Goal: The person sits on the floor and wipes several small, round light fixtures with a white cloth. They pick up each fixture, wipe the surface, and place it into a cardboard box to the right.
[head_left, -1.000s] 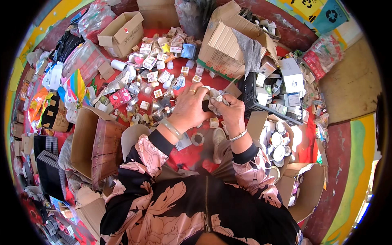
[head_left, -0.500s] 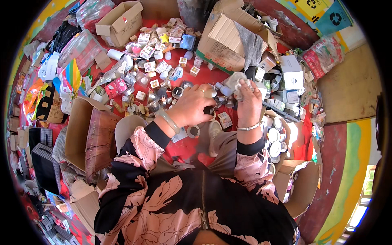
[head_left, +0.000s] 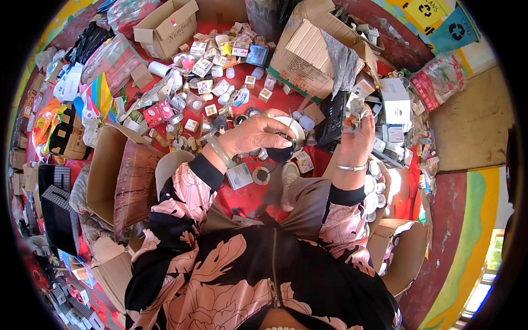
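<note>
My left hand (head_left: 254, 136) reaches in above the red floor, with fingers and thumb closed on a round black thing (head_left: 280, 153). A pale round disc (head_left: 290, 126) shows just beyond its fingers; whether the two are joined I cannot tell. My right hand (head_left: 356, 140) is raised at the right, pinching a crumpled greyish-white wad (head_left: 356, 111), cloth or tissue. Beside that hand stands a black plastic crate (head_left: 331, 124). Below my left hand lie a flat ring (head_left: 261, 175), a pale small box (head_left: 240, 176) and another little printed box (head_left: 303, 161).
Small boxes, jars and bottles (head_left: 225, 91) lie scattered ahead. Open cardboard boxes stand at far left (head_left: 165, 33), far right (head_left: 300, 55), near left (head_left: 127, 176) and near right (head_left: 404, 253). White round lids (head_left: 374, 190) fill a container by my right forearm. My shoe (head_left: 290, 187) rests between them.
My right hand has moved right with the wad, away from my left hand, uncovering the black crate. My left hand has shifted slightly, and the black thing and pale disc show more plainly.
</note>
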### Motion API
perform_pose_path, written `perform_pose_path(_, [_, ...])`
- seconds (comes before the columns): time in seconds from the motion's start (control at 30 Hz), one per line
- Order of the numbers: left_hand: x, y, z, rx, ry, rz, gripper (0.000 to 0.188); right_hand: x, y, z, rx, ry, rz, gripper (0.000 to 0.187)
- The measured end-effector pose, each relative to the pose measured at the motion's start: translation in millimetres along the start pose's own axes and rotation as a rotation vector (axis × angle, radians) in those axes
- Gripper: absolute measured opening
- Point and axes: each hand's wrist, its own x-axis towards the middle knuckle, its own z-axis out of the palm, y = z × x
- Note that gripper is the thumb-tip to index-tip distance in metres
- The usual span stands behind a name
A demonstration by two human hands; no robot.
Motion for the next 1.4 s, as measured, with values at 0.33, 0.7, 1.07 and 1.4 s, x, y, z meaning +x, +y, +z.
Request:
perform_pose_path(0.33, [4.9, -16.6, 2.1, 0.233, 0.167, 0.171, 0.029, -50.6, 2.3, 32.1, -0.472, -0.592, 0.64, 0.039])
perform_pose_path(0.7, [9.9, -33.7, 13.9, 0.728, 0.267, 0.243, 0.026, -58.6, 37.5, 25.4, -0.947, -0.513, 0.329, 0.025])
perform_pose_path(1.07, [5.0, -22.8, 26.4, 0.855, -0.068, 0.345, 0.018, -43.3, 23.6, 18.8, -0.283, -0.384, 0.519, 0.007])
perform_pose_path(1.4, [-0.5, -3.0, 15.0, 0.192, 0.016, 0.086, 0.035, 12.9, -8.5, -23.4, -0.047, 0.004, 0.154, 0.026])
